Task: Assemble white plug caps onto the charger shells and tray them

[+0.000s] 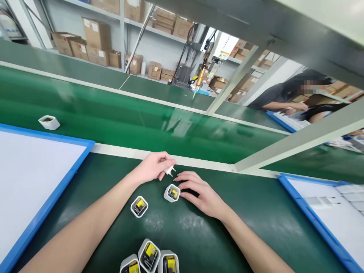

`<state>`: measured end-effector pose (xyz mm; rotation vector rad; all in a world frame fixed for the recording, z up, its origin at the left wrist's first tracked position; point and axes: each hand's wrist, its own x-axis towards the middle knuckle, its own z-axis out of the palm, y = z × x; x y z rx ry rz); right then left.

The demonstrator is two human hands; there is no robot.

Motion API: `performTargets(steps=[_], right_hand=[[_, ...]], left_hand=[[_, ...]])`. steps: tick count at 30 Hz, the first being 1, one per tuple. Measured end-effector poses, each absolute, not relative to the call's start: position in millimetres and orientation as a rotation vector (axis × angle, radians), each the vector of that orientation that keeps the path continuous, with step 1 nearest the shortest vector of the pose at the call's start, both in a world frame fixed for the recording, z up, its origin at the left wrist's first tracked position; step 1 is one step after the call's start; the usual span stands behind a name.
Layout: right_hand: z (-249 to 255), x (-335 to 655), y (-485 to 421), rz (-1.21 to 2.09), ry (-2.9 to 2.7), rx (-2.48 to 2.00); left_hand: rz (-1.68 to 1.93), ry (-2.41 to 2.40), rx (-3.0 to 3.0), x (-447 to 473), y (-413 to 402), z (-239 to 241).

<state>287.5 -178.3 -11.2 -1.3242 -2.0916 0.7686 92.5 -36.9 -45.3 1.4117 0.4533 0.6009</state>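
My left hand [155, 166] is closed in a pinch on a white two-pin plug cover [170, 170], its metal pins pointing right. Just below it, a white charger housing [171, 193] stands open-topped, a yellow and black part showing inside. My right hand [199, 191] is open beside that housing, fingers apart; the lower fingertips are at its right side, and I cannot tell if they press on it. A second open charger housing [139, 206] stands to the lower left. Nearest me are several more, among them one open housing [149, 254].
Blue-edged white trays lie on both sides, the left tray [42, 135] and the right tray [301, 201], which holds white pieces. Beyond the bench rim runs a green conveyor belt [127, 121] carrying a white housing [49, 122]. A slanted metal post [298, 136] stands at right; a person [284, 94] sits beyond.
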Motion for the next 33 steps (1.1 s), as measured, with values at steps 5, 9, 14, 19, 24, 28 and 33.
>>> performTargets(steps=[5,9,14,19,24,28,33], right_hand=[[-17,283,-176,0.574,-1.769,-1.394],[-18,262,-167,0.64,-1.751,-1.425],[-18,247,-148,1.038,-1.459,-1.343],[-26,259,-141,1.079,-1.253,-1.241],[-16,279,-150,1.145,-1.101,-1.172],[-4,284,-152,1.204,-1.05,-1.111],[2,279,-154,1.23,-0.996,-1.066]], left_hand=[[0.547,0.453,1.476,96,-38,-43],[0.489,0.444,1.489,97,-40,-38],[0.518,0.41,1.487,95,-41,-39],[0.611,0.338,1.368,94,-39,-41],[0.464,0.296,1.419,88,-36,-34],[0.147,0.237,1.695,83,-38,-18],[0.084,0.317,1.916,83,-42,-11]])
